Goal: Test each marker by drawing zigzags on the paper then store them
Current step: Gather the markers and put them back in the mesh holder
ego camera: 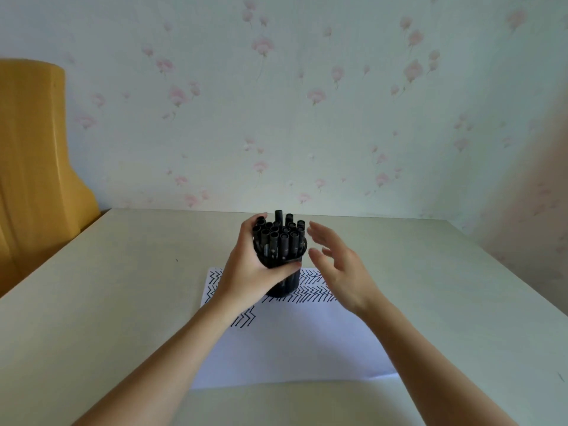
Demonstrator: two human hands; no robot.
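Markers (278,238) in holder (284,285), left hand (249,272) gripping (right (341,269) apart)

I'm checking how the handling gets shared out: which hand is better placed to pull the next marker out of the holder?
Probably the right hand: it hovers open and free beside the markers. The left hand grips the holder, steadying it on the paper.

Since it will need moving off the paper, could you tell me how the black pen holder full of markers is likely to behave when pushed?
The pen holder looks tall and narrow, so probably tips if pushed high. Its packed markers likely make it top-heavy. It stands on loose paper, which may slide along.
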